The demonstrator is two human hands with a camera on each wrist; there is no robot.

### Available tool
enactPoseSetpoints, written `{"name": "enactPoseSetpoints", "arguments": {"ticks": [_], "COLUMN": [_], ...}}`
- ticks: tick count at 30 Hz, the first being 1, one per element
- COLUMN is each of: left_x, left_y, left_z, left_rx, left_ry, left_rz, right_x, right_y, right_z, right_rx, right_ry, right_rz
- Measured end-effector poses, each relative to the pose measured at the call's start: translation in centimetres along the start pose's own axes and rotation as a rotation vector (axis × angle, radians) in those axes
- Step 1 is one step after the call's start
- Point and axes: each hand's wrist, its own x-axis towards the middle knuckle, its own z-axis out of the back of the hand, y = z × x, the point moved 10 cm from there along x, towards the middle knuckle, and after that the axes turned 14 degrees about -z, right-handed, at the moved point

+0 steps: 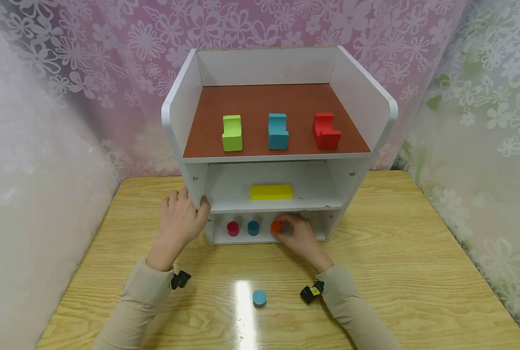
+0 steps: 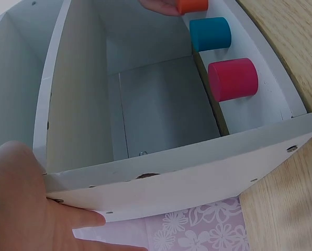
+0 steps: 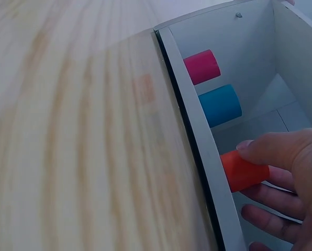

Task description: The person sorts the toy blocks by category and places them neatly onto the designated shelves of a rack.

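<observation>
A white shelf unit (image 1: 277, 210) stands on the table. On its lowest level are a red-pink cylinder (image 1: 233, 229), a dark blue cylinder (image 1: 253, 228) and an orange cylinder (image 1: 276, 226), side by side near the front. My right hand (image 1: 301, 238) pinches the orange cylinder between thumb and fingers; in the right wrist view that cylinder (image 3: 244, 171) stands on the shelf board. With thumb inside and fingers outside, my left hand (image 1: 178, 223) grips the unit's left side panel (image 2: 198, 157). A light blue cylinder (image 1: 259, 298) sits on the table between the forearms.
A yellow bar (image 1: 271, 192) lies on the middle shelf. The brown top board (image 1: 260, 99) carries a green block (image 1: 232, 133), a blue block (image 1: 278, 132) and a red block (image 1: 327, 132), each notched. Wooden table (image 1: 395, 272) extends around the unit, with a flowered curtain (image 1: 146, 43) behind.
</observation>
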Motion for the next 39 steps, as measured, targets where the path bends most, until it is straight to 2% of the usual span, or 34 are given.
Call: {"name": "enactPoseSetpoints", "arguments": {"ticks": [13,21,26,33,36,39], "left_x": [-0.1,0.0,0.1,0.1,0.2,0.1], "left_y": [0.0,-0.1,-0.1,0.0,0.1,0.1], "left_z": [-0.1,-0.2,-0.2,-0.4,-0.4,-0.3], "left_rx": [0.002,-0.004,-0.002,-0.007,-0.011,-0.014], "left_ry": [0.01,0.009,0.019,0.038,0.032,0.022], "left_rz": [0.006,-0.001,0.003,0.018,0.021,0.018], "right_x": [-0.3,-0.1,-0.8,-2.6,-3.5,-4.5], "right_y": [0.4,1.2,2.5,4.9,5.8,6.5], "right_z": [0.2,1.0,1.5,2.2,2.4,2.1], "right_rx": [-0.003,-0.033,-0.084,-0.156,-0.116,-0.014], "right_ry": [-0.01,0.034,0.088,0.164,0.206,0.292], "right_rz": [0.036,0.007,0.006,0.085,0.151,0.208]}}
